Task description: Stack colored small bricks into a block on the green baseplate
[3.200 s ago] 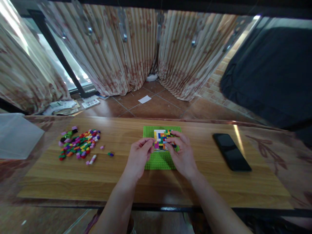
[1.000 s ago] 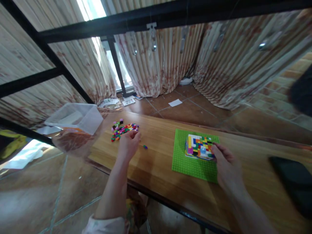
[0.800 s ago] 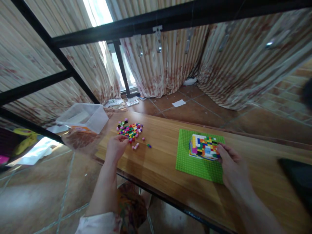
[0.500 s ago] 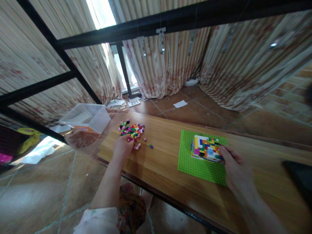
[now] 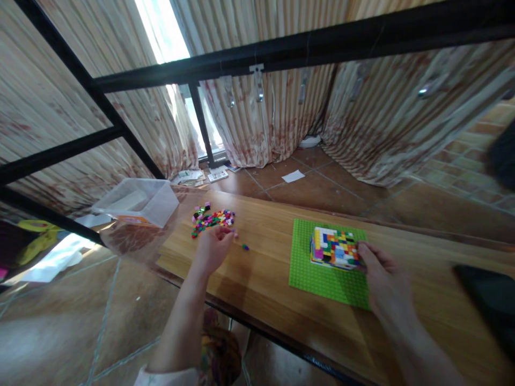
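My left hand (image 5: 214,247) is in a pinch just in front of a pile of small coloured toy bricks (image 5: 219,219). Whatever its fingertips hold, if anything, is too small to make out. A purple and green piece (image 5: 245,247) lies to the right of that hand. On a green baseplate (image 5: 300,268) stands a low, multicoloured brick structure (image 5: 336,247), with white and yellow along its left side. My right hand (image 5: 382,268) has thumb and fingers closed at the structure's right edge. Part of that edge is hidden by the fingers.
The wooden table (image 5: 257,279) carries everything. A clear plastic box (image 5: 140,201) stands past its left end. A dark flat device (image 5: 483,300) lies at the right. A black metal bar (image 5: 322,51) crosses above, with striped curtains behind.
My left hand has risen slightly and moved right, away from the pile's near edge. My right hand stays at the structure. The whole view has shifted a little.
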Demonstrator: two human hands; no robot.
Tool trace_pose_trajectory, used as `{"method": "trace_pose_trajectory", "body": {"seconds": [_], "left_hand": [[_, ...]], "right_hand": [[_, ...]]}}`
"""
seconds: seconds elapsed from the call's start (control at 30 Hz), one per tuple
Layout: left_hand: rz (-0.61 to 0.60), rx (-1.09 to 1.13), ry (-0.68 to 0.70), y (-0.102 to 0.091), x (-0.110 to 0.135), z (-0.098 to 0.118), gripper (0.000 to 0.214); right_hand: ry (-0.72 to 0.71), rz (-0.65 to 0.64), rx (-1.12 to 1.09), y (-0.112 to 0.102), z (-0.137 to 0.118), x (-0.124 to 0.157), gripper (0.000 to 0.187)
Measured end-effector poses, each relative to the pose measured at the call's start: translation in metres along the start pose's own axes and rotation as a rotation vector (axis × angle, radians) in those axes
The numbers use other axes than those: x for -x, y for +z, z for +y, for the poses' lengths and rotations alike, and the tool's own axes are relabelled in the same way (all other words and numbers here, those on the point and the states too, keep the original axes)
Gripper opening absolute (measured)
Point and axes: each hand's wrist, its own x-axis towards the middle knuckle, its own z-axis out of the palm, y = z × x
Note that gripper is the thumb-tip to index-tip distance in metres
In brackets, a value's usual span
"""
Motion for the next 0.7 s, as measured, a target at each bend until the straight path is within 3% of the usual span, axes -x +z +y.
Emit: {"method": "trace_pose_trajectory", "body": {"seconds": [0.07,0.17,0.3,0.47,0.7], "left_hand": [[-0.207,0.235,0.052,0.023,0.018,0.017,0.026],[-0.472,0.402,0.117,0.061,0.043,0.041,0.031],[-0.77,0.52,0.03,0.09,0.064,0.062,0.039],[-0.875,0.609,-0.073,0.101,0.068,0.072,0.039],[-0.938,0.6,-0.053,0.113,0.071,0.084,0.043]], "right_hand": [[-0.089,0.031,0.081,-0.001,-0.006,0.004,0.032],[-0.311,0.035,0.2,-0.003,-0.021,0.013,0.023],[-0.582,-0.173,0.193,-0.006,-0.04,0.028,0.015],[-0.68,-0.457,0.286,-0.014,-0.051,0.037,0.023],[-0.689,-0.571,0.355,-0.024,-0.052,0.034,0.02]]}}
